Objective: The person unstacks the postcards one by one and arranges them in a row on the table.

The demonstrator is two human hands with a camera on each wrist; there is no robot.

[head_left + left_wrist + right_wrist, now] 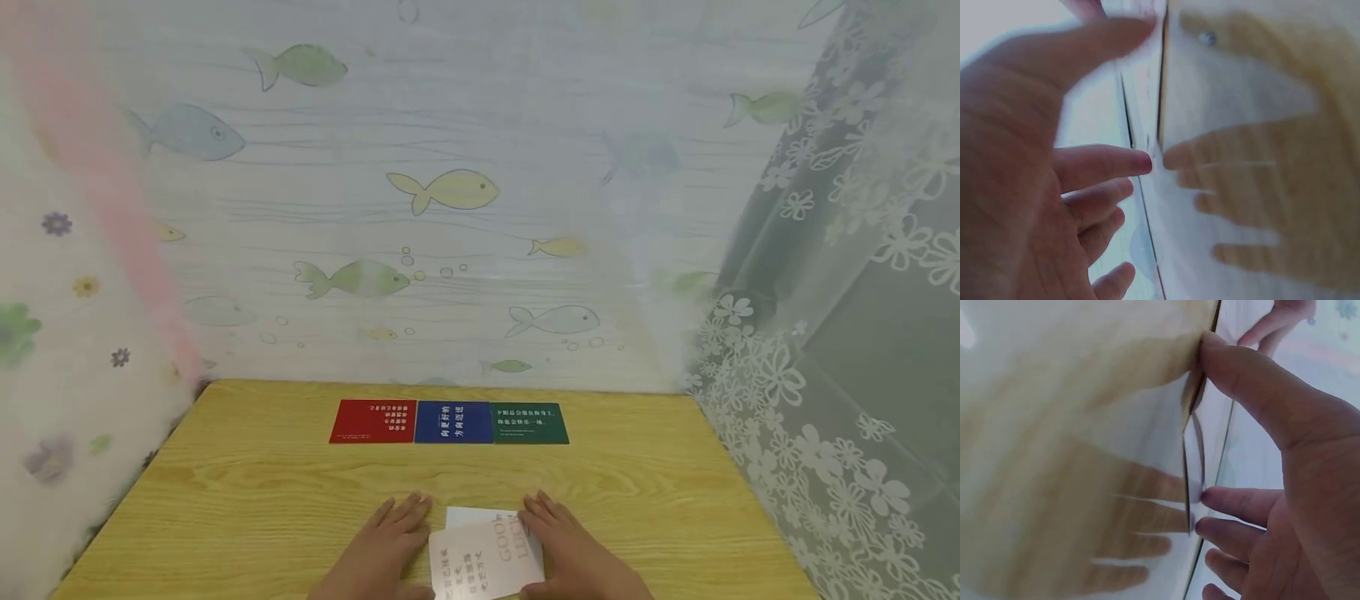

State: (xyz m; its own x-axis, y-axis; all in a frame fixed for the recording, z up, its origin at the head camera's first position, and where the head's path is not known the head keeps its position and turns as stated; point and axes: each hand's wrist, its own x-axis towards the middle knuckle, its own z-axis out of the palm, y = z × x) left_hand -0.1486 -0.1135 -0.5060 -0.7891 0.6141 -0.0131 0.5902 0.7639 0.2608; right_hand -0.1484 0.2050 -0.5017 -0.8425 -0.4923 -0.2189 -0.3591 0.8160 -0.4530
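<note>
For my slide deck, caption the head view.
Left hand and right hand flank pale cards; red, blue and green cards lie in a row beyond.

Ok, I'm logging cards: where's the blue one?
In the head view, the blue card lies far across the table, with the red card left, green card right.

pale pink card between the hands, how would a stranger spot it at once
On the wood-grain table, at the bottom of the head view, find the left hand and the right hand. Between them, the pale pink card overlaps a white card. Its pinkish tint and place on top set it apart.
</note>
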